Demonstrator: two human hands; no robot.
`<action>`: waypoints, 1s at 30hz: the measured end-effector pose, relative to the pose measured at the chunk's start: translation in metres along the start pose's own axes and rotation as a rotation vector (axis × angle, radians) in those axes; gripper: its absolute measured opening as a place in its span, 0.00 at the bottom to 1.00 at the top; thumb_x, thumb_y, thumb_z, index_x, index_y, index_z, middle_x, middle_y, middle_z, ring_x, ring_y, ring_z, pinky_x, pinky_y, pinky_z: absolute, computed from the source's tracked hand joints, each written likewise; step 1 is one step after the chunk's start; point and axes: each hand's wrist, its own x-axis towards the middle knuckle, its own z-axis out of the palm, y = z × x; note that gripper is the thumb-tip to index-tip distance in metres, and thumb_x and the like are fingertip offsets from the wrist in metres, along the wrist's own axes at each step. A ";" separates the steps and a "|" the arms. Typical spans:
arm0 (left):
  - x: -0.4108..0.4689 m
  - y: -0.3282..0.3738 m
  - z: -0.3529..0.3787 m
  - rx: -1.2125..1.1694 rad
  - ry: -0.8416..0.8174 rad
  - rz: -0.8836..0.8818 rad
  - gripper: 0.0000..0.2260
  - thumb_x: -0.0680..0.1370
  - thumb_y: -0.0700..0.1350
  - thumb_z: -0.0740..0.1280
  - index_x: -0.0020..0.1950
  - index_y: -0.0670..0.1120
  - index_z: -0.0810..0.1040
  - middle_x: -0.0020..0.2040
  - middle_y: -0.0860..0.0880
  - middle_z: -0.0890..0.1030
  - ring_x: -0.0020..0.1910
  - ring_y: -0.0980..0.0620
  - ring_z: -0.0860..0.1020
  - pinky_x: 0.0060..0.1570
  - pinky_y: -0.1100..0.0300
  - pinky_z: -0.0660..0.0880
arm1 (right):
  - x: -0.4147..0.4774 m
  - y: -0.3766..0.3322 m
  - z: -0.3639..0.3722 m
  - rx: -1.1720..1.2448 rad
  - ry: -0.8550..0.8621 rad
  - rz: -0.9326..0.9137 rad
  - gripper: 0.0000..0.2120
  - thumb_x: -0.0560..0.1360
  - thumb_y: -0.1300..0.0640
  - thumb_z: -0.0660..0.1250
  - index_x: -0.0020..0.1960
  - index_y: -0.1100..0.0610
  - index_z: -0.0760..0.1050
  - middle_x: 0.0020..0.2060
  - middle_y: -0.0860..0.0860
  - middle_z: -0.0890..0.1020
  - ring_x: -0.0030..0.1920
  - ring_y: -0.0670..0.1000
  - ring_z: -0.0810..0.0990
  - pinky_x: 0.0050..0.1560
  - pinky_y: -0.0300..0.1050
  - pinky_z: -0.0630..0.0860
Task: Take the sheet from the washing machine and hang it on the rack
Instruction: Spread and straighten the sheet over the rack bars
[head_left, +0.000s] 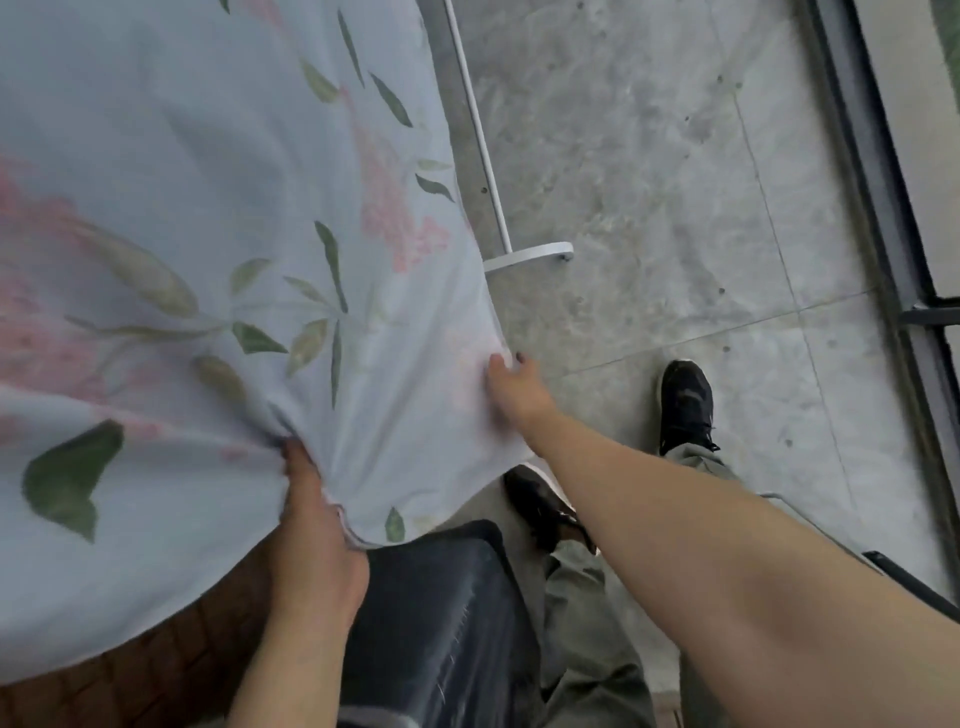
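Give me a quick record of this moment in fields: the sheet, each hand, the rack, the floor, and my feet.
sheet: pale blue with pink flowers and green leaves, spread wide across the left of the view; what lies under it is hidden
left hand: grips the sheet's lower edge, with the cloth bunched at the thumb
right hand: holds the sheet's right edge
rack: white tube leg and foot, showing just right of the sheet
floor: grey tiles
shoe: black, on the tiles
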 end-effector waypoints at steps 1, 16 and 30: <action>-0.001 -0.002 0.001 0.009 -0.010 -0.014 0.24 0.74 0.61 0.65 0.69 0.55 0.75 0.61 0.54 0.82 0.59 0.51 0.81 0.59 0.50 0.76 | 0.019 0.002 0.004 0.094 -0.007 0.056 0.34 0.80 0.38 0.57 0.79 0.53 0.53 0.75 0.52 0.66 0.73 0.56 0.67 0.71 0.48 0.61; 0.041 -0.075 0.005 -0.107 0.215 -0.105 0.19 0.78 0.42 0.68 0.69 0.50 0.74 0.61 0.53 0.82 0.59 0.53 0.81 0.63 0.52 0.74 | 0.050 0.061 0.057 -0.176 -0.344 0.116 0.26 0.82 0.41 0.51 0.65 0.60 0.72 0.47 0.54 0.77 0.37 0.51 0.71 0.32 0.41 0.68; 0.049 -0.093 0.009 0.662 0.190 -0.102 0.08 0.74 0.54 0.74 0.46 0.51 0.80 0.44 0.55 0.80 0.51 0.52 0.78 0.61 0.55 0.70 | 0.063 0.047 0.021 0.042 -0.244 0.190 0.17 0.77 0.67 0.54 0.61 0.58 0.75 0.49 0.55 0.80 0.43 0.53 0.79 0.36 0.42 0.75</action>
